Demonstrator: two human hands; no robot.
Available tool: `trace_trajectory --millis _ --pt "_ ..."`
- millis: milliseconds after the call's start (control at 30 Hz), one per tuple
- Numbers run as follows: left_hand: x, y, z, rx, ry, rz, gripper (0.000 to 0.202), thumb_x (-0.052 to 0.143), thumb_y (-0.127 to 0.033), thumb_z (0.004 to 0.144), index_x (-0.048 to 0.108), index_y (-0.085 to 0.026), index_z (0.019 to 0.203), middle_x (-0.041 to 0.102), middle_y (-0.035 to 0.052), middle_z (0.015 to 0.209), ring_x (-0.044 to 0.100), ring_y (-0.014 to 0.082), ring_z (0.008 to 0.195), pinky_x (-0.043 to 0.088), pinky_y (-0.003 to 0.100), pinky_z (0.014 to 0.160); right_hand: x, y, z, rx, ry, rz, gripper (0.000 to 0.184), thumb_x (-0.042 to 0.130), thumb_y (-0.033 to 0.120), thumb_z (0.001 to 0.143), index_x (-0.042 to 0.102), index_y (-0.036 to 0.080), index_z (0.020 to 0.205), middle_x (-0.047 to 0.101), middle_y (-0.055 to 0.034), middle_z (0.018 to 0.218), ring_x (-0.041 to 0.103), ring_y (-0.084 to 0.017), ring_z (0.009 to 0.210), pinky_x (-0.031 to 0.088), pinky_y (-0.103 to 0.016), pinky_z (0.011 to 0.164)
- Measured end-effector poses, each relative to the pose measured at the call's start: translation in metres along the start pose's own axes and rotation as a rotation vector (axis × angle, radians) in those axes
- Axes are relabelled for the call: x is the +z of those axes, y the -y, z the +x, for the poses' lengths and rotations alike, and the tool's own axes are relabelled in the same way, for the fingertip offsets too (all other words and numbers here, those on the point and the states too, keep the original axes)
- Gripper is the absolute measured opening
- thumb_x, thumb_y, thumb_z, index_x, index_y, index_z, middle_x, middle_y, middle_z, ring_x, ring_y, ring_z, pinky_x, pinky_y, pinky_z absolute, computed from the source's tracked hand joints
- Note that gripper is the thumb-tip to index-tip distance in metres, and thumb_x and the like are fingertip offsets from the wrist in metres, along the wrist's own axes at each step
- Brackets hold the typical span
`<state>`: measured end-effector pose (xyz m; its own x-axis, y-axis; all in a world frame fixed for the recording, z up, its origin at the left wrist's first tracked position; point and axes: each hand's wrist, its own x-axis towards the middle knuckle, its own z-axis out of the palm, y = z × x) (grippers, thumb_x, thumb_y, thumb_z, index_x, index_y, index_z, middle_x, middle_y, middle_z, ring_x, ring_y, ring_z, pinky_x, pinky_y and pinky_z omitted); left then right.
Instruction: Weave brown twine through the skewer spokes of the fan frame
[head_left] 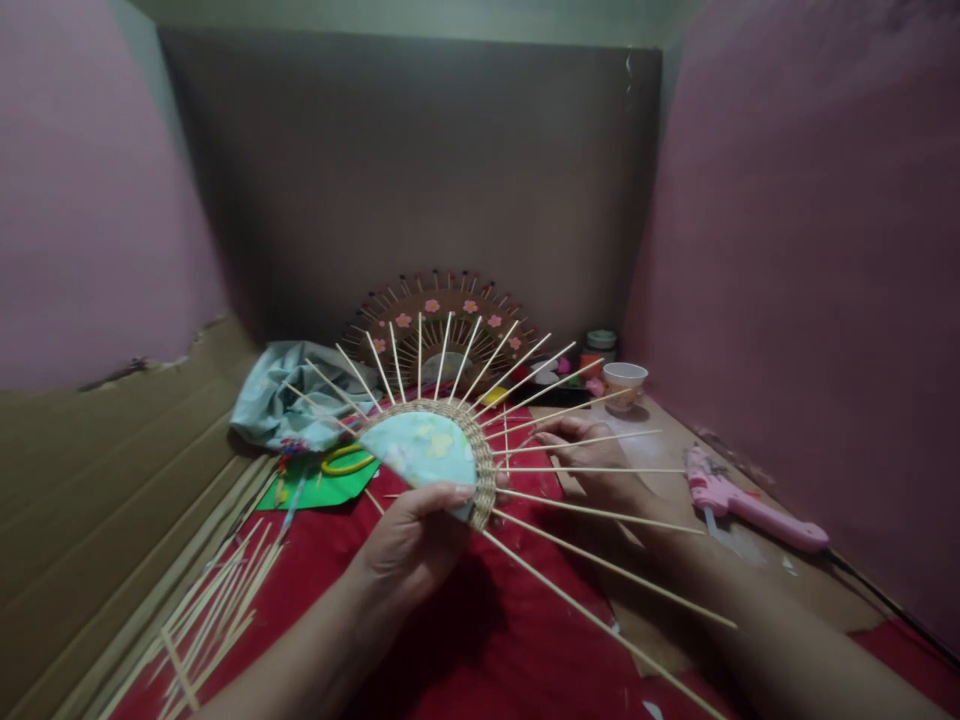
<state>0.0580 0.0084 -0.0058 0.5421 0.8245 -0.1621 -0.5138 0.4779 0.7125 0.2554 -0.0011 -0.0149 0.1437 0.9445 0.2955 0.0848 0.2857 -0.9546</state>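
My left hand (420, 535) grips a half-round fan (420, 455) by its lower right edge, thumb on top. Pale blue patterned cloth covers the fan's middle, and a band of woven twine (486, 470) runs round its curve. Thin wooden sticks (592, 470) spread out from the band like rays. Behind the right-hand sticks is my right hand (589, 460), its fingers bent and pinched together close to the band. What they hold is too thin and partly hidden to make out.
Loose sticks (217, 610) lie on the red cloth (330, 610) at left. A green sheet (322, 485), yellow-handled scissors (341, 462) and crumpled cloth (281, 400) sit behind. At right are a pink glue gun (750, 505) and a cup (624, 385). A finished-looking flowered fan (450, 310) leans at the back.
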Motion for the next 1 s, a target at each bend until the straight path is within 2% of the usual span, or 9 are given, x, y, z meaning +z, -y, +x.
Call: trace_trajectory --millis 100,200,300,400,500,633,800,900,1000 --pt "-0.002 -0.002 -0.001 0.027 -0.013 -0.037 0.017 0.051 0.003 0.059 0.065 -0.007 0.065 0.068 0.0092 0.065 0.062 0.0148 0.06 0.051 0.024 0.063 -0.014 0.001 0.006 -0.101 -0.039 -0.134 0.011 0.064 0.022 0.065 0.067 0.02 0.076 0.065 -0.0033 0.081 0.057 -0.018 0.075 0.045 -0.031 0.068" --pt "0.0 -0.004 -0.001 0.031 -0.003 -0.059 0.018 0.05 0.003 0.059 0.064 -0.007 0.064 0.068 0.0087 0.064 0.062 0.0147 0.057 0.052 0.024 0.061 -0.027 0.006 0.01 -0.031 -0.022 -0.113 0.008 0.065 0.024 0.065 0.068 0.017 0.069 0.063 -0.0022 0.067 0.053 -0.012 0.057 0.042 -0.025 0.053" --pt "0.002 -0.007 0.0 0.059 -0.057 -0.058 0.019 0.048 0.003 0.059 0.063 -0.007 0.063 0.068 0.0091 0.064 0.062 0.0152 0.058 0.052 0.024 0.061 -0.041 0.01 0.013 0.083 0.018 -0.089 0.012 0.068 0.026 0.063 0.067 0.014 0.064 0.059 -0.0007 0.055 0.046 -0.007 0.044 0.035 -0.021 0.042" --pt "0.002 -0.01 0.001 0.086 -0.111 -0.022 0.019 0.047 0.003 0.06 0.064 -0.006 0.064 0.068 0.0113 0.065 0.063 0.017 0.06 0.053 0.025 0.061 -0.053 0.008 0.016 0.143 -0.077 0.039 0.016 0.07 0.027 0.061 0.064 0.012 0.064 0.055 0.001 0.048 0.044 -0.006 0.038 0.032 -0.02 0.038" --pt "0.001 -0.012 0.003 0.114 -0.121 0.016 0.02 0.046 0.003 0.06 0.063 -0.006 0.067 0.067 0.0116 0.065 0.063 0.0175 0.061 0.052 0.025 0.059 -0.062 0.005 0.017 0.167 -0.107 0.263 0.019 0.071 0.027 0.06 0.063 0.013 0.07 0.054 0.0024 0.052 0.045 -0.006 0.039 0.035 -0.02 0.039" --pt "0.001 -0.014 0.004 0.127 -0.157 0.003 0.02 0.047 0.004 0.059 0.062 -0.008 0.065 0.065 0.0084 0.06 0.061 0.0159 0.057 0.053 0.025 0.058 -0.062 0.006 0.017 0.114 -0.129 0.331 0.017 0.07 0.027 0.06 0.06 0.014 0.066 0.054 0.0022 0.055 0.049 -0.008 0.047 0.041 -0.022 0.046" --pt "0.002 -0.014 0.003 0.103 -0.17 0.012 0.018 0.048 0.005 0.057 0.06 -0.008 0.063 0.063 0.0067 0.055 0.06 0.0152 0.053 0.053 0.025 0.056 -0.059 0.008 0.019 -0.008 -0.263 0.324 0.019 0.072 0.026 0.06 0.057 0.016 0.064 0.053 0.0039 0.051 0.048 -0.007 0.046 0.039 -0.021 0.047" --pt "0.002 -0.014 0.002 0.109 -0.152 0.024 0.017 0.048 0.005 0.054 0.06 -0.008 0.059 0.063 0.0077 0.056 0.059 0.0154 0.05 0.052 0.025 0.054 -0.062 0.008 0.021 0.054 -0.254 0.415 0.018 0.07 0.025 0.061 0.054 0.017 0.066 0.051 0.005 0.052 0.046 -0.006 0.045 0.038 -0.02 0.046" --pt "0.0 -0.015 0.001 0.076 -0.085 0.041 0.016 0.05 0.002 0.052 0.062 -0.007 0.058 0.065 0.0092 0.057 0.06 0.0157 0.051 0.052 0.025 0.055 -0.059 0.007 0.02 0.176 -0.165 0.474 0.016 0.066 0.021 0.062 0.051 0.017 0.066 0.045 0.0062 0.05 0.039 -0.005 0.04 0.034 -0.019 0.04"
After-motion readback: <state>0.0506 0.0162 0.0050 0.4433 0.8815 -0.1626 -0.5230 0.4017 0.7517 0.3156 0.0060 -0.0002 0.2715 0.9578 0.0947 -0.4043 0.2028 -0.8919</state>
